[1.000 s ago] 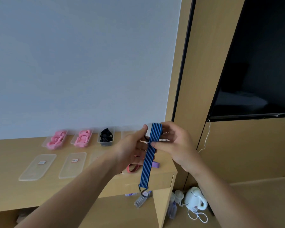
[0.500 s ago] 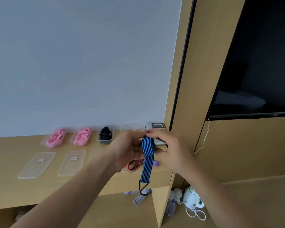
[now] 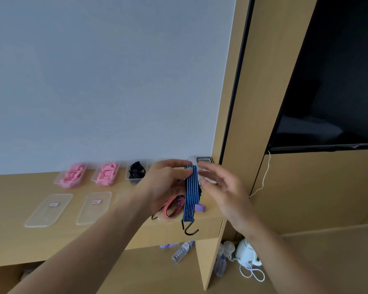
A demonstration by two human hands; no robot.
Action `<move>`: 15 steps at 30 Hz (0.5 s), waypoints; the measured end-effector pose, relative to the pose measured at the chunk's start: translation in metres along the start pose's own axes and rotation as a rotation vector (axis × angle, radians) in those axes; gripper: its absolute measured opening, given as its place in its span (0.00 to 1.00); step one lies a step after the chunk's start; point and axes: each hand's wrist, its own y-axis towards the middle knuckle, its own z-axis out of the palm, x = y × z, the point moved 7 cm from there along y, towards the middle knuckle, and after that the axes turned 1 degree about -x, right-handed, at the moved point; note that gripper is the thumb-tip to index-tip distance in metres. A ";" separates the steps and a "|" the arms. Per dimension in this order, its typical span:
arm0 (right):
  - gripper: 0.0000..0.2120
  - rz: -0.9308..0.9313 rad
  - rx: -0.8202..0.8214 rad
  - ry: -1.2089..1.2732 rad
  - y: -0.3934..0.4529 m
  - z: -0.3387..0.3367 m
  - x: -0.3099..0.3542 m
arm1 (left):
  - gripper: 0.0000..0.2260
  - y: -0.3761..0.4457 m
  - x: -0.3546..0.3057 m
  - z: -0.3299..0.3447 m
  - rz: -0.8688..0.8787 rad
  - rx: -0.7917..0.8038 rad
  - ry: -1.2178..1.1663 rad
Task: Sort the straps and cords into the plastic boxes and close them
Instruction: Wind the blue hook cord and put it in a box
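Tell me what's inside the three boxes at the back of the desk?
Two boxes hold pink straps; the third box holds black cords. The hands hide whatever lies further right.

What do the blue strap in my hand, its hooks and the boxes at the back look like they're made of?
Blue strap: looks like woven elastic webbing, matte, with dark lengthwise ribs.
Hooks: probably coated metal wire, since they are thin, dark and hold a rigid curve.
Boxes: clear, slightly frosted plastic, because the pink straps show through the walls.
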 end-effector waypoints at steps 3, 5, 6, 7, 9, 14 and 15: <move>0.24 0.265 0.053 0.173 0.000 0.005 -0.026 | 0.09 0.001 -0.012 -0.001 0.106 -0.062 0.059; 0.15 0.290 0.134 0.250 -0.002 0.015 -0.025 | 0.10 0.000 -0.016 -0.003 0.169 -0.115 0.112; 0.08 0.285 0.154 0.261 -0.003 0.019 -0.023 | 0.11 -0.001 -0.017 -0.003 0.201 -0.139 0.148; 0.06 0.281 0.155 0.251 -0.004 0.021 -0.021 | 0.12 -0.001 -0.017 -0.003 0.231 -0.165 0.190; 0.08 0.243 0.117 0.083 -0.005 0.023 -0.016 | 0.14 -0.002 -0.014 -0.003 0.270 -0.220 0.252; 0.04 0.045 -0.076 -0.393 -0.012 0.032 0.000 | 0.10 -0.001 -0.001 -0.003 0.222 -0.291 0.163; 0.05 0.033 -0.142 -0.428 -0.013 0.030 0.002 | 0.10 -0.002 0.000 -0.002 0.211 -0.289 0.147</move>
